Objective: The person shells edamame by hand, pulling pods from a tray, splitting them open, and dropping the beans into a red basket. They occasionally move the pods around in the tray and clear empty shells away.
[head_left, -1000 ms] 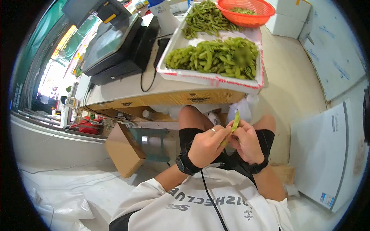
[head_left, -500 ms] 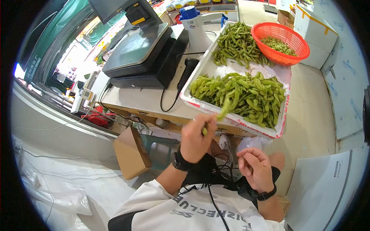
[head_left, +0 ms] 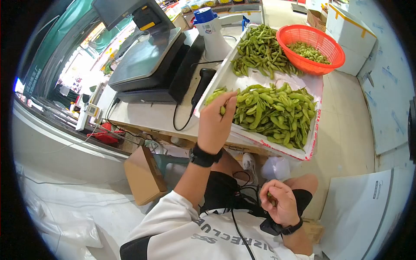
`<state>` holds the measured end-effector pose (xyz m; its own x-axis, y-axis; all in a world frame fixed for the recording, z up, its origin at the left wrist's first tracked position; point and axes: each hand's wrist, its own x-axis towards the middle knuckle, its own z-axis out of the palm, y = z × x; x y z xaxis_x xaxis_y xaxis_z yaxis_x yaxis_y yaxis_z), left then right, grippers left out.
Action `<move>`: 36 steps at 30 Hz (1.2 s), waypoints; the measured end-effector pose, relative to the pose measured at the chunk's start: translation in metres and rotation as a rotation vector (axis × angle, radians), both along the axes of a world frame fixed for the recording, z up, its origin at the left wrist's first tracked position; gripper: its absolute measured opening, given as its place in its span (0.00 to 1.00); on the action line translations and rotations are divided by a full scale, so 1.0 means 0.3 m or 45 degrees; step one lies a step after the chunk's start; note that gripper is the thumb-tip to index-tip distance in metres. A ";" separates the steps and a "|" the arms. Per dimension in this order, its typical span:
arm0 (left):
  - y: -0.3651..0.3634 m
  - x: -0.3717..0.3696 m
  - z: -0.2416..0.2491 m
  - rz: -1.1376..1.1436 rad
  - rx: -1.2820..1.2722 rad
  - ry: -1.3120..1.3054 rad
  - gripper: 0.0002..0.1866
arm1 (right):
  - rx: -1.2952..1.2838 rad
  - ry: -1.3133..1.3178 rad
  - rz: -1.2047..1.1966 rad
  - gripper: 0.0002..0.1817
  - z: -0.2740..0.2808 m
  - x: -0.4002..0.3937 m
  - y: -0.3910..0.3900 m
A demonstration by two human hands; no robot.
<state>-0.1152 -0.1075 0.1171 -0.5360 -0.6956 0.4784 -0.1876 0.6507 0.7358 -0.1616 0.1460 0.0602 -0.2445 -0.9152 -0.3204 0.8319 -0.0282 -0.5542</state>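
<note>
My left hand is closed, raised over the near left corner of the white foam tray. A bit of green pod shows between its fingers. Beside it in the tray lies a heap of green soybean pods, partly covered by the hand. Lower down, above my lap, my right hand is curled with the palm up. Small green beans or pod pieces show in its palm; the fingers hide most of them.
An orange-red plastic basket with shelled beans rests on the tray's far right corner, beside more pods. Left of the tray are a black scanner, a megaphone and a scale. A cardboard box stands below.
My left hand has moved up and left, from in front of the tray to over its left corner. The right hand has dropped slightly and curls around green pieces. The view has shifted a little.
</note>
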 end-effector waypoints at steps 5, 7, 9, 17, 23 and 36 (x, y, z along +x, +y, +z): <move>0.200 0.157 0.011 -0.677 0.660 -0.179 0.15 | 0.084 0.632 -0.150 0.08 0.042 0.002 -0.016; 0.225 0.192 -0.040 -1.078 1.150 -0.235 0.24 | 0.069 0.945 -0.208 0.08 0.046 -0.008 -0.038; 0.264 0.211 -0.100 -1.197 1.513 -0.180 0.31 | 0.091 1.058 -0.137 0.09 0.047 -0.014 -0.042; 0.322 0.242 -0.184 -1.132 1.690 -0.144 0.36 | 0.121 0.935 -0.039 0.07 -0.003 0.029 -0.063; 0.307 0.246 -0.220 -0.890 1.682 -0.086 0.19 | 0.199 0.727 -0.264 0.06 -0.019 -0.002 -0.050; 0.336 0.240 -0.242 -0.722 1.457 0.065 0.06 | 0.252 0.714 -0.240 0.07 -0.035 0.005 -0.052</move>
